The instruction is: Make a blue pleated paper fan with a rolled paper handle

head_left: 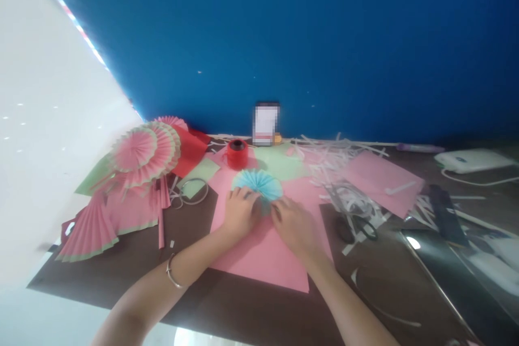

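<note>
Blue pleated paper fan (pixel 257 184), near-full rosette on pink sheet (pixel 263 254) at tabletop centre, lower edge unclosed; left hand (pixel 239 213) and right hand (pixel 294 224) grips pressing its folds; pink fans (pixel 141 154) finished alongside.

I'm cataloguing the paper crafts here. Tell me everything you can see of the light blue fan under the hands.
The blue fan is a round rosette of light blue paper, pleated in folds that run out from its middle. It lies flat on a pink sheet on the dark table, just in front of a red ribbon spool. The left hand and right hand press on its near edge and hide that part; the far half shows, slightly blurred.
</note>
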